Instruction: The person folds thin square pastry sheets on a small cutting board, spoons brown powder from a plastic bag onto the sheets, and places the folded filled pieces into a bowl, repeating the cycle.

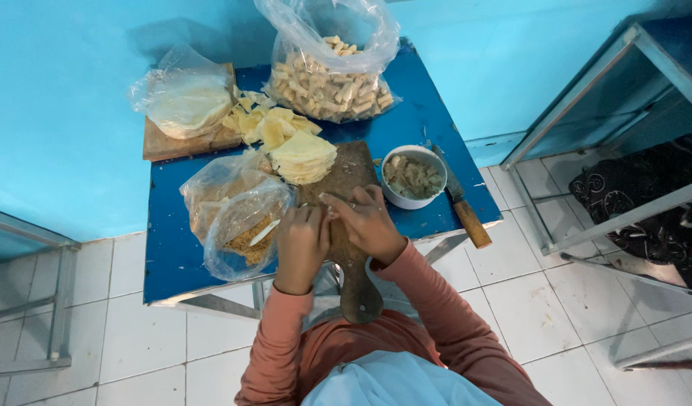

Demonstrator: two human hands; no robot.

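My left hand [301, 244] and my right hand [365, 219] meet over a dark wooden cutting board [351, 177] on a blue table [173, 256]. Their fingers pinch something small between them; it is hidden by the hands. A stack of pale round wrappers [305, 156] lies on the board just beyond my fingers. Left of my left hand an open plastic bag [237, 218] holds brown filling and a spoon [265, 232]. A white bowl [414, 177] of pale paste stands right of my right hand.
A knife with a wooden handle [466, 214] lies at the table's right edge. At the back, a big clear bag of rolled pieces [327, 83] and a bagged wrapper stack [184, 101] on a wooden board. A metal frame [587, 113] stands to the right on the tiled floor.
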